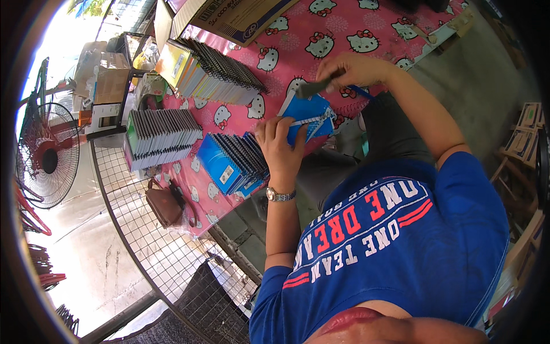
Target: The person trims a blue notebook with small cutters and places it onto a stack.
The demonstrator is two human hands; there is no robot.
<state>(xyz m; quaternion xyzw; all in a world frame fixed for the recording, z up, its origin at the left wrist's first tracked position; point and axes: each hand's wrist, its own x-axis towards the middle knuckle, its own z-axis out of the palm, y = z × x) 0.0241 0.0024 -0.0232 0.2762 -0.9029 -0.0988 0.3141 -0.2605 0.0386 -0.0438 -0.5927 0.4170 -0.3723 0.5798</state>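
Observation:
A blue notebook [312, 107] with a white spiral coil [312, 121] lies at the table's near edge. My left hand [279, 136], wearing a wristwatch, is closed on its left side, thumb and bent fingers against the cover. Above the notebook's far side, my right hand [358, 70] grips a dark, flat, blade-like tool [314, 88]; its exact kind is unclear. A thin blue strip [361, 92] shows just below that hand. Beside my left hand stands a row of blue spiral notebooks [220, 163] with black coils.
More spiral notebooks stand in a green-covered stack [160, 135] and a yellow-edged stack [200, 74]. A cardboard box [229, 20] sits at the back of the pink patterned table [366, 40]. A brown bag [166, 203], wire mesh [137, 212] and a fan [48, 157] are on the left.

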